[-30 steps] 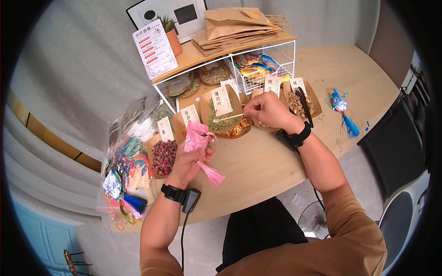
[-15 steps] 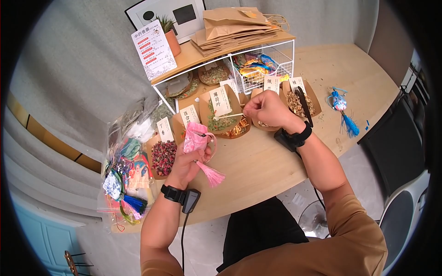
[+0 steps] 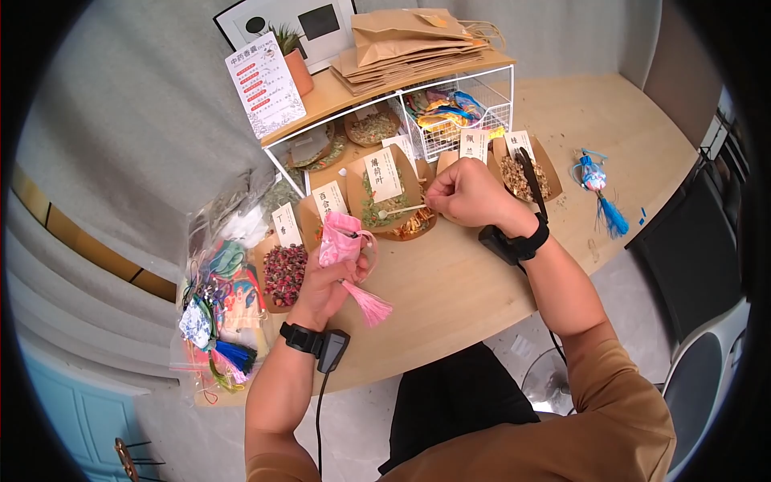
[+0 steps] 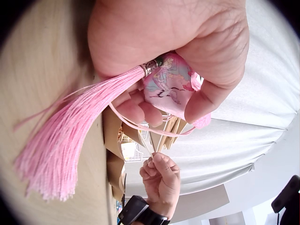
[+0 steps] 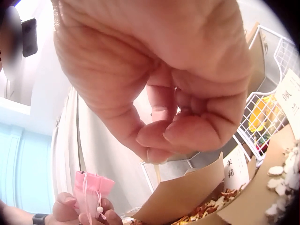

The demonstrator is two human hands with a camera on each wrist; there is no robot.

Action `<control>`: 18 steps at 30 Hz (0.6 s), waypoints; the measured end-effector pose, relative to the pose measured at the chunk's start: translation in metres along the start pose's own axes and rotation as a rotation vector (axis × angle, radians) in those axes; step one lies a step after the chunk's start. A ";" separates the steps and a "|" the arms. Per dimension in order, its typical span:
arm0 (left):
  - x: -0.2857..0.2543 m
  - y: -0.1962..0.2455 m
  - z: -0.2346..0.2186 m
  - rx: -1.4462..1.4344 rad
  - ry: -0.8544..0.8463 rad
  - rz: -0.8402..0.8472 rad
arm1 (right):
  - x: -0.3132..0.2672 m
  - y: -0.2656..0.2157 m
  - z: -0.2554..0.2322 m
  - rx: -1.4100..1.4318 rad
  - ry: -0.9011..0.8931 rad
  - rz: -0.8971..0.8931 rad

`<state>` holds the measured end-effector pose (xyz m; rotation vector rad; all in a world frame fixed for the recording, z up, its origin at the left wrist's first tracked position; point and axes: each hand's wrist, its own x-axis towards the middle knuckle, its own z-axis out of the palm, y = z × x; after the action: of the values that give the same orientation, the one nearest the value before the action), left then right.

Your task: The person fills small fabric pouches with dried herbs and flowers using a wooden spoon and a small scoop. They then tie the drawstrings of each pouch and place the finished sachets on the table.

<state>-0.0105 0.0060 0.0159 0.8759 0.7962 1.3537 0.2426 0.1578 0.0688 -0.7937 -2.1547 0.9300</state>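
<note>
In the head view my left hand [image 3: 320,291] grips a pink drawstring pouch [image 3: 340,239] upright, its pink tassel [image 3: 368,304] hanging below. A crane print shows on the pouch [image 4: 169,86] in the left wrist view, with thumb and fingers around it. My right hand [image 3: 470,193] pinches the end of a thin, pale, small spoon [image 3: 408,209]. The spoon's bowl is over the green dried leaves [image 3: 373,210] in a brown paper tray [image 3: 410,178] with a label card. In the right wrist view my fingertips [image 5: 157,154] meet around the spoon's handle.
Trays of rosebuds [image 3: 285,275] and brown chips [image 3: 526,178] flank the leaf tray. A white wire shelf [image 3: 512,100] stands behind, paper bags [image 3: 414,48] on top. Plastic-bagged pouches [image 3: 229,281] lie at left, a blue tasselled pouch [image 3: 593,178] at right.
The spoon's tip has shifted slightly right and down over the leaf tray. My left hand and the pink pouch stay nearly where they were.
</note>
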 end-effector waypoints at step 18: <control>-0.002 0.002 0.008 -0.044 0.036 0.029 | 0.015 0.026 0.011 0.611 -0.124 0.408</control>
<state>-0.0042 0.0034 0.0216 0.8335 0.7819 1.4106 0.2323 0.1790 0.0472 -0.8795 -1.6657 1.7734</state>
